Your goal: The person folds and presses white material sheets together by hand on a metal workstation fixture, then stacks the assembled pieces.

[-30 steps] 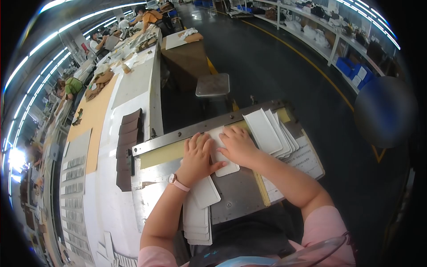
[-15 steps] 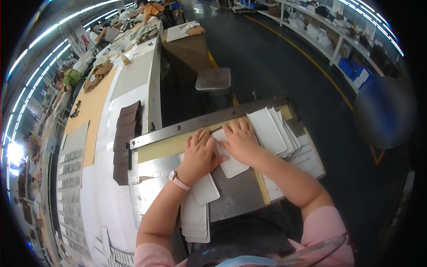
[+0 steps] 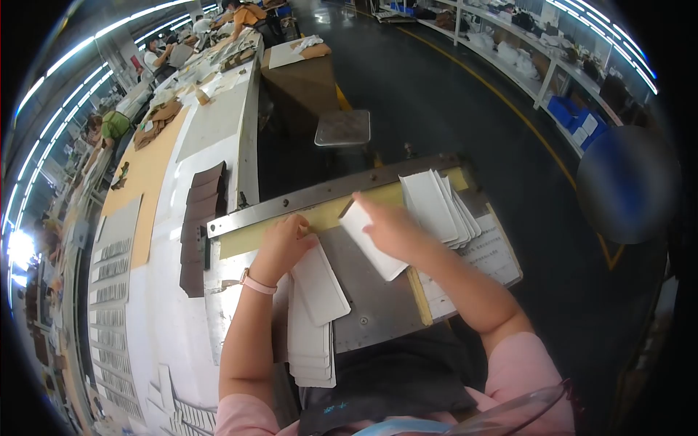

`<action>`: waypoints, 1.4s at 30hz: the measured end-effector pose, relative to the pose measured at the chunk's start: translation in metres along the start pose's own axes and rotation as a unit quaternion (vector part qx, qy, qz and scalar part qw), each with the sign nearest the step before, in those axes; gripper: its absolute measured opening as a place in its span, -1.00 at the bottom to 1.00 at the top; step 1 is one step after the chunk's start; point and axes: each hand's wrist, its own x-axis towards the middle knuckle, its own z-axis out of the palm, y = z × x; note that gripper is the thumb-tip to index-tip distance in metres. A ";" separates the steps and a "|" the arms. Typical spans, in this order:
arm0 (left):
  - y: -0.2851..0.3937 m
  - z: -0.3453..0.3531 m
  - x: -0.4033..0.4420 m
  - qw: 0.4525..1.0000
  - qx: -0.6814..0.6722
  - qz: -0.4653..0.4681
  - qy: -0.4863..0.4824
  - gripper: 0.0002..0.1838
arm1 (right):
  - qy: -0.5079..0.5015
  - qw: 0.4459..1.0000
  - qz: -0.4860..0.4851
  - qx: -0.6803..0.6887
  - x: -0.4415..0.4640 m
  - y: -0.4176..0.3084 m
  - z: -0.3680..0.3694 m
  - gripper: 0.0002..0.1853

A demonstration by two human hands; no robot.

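Bordering dark floor [image 3: 436, 102] — a metal plate [image 3: 374, 301] bears white cards [image 3: 430, 207].

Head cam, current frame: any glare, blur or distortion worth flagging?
Head view: fisheye bend curves the ceiling lights, corners black; head view, left edge: blown-out glare patch; head view, right: out-of-focus round blob over the floor; head view, centre: white card in the right hand has readable edges.

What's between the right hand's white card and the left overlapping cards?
In the head view, bare metal plate separates the held card from those overlapping cards.
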 end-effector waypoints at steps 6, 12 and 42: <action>-0.009 0.008 0.008 0.999 0.019 0.021 0.023 -0.74 | 0.258 0.921 0.072 -0.284 0.008 0.061 -0.038 -0.44; 0.003 0.016 0.012 0.980 -0.179 -0.008 0.089 -0.75 | -0.024 0.968 -0.102 0.227 -0.005 -0.007 0.010 -0.26; 0.017 0.043 0.009 0.967 0.146 0.199 0.056 -0.25 | 0.187 0.950 -0.176 -0.178 0.032 0.039 0.063 -0.46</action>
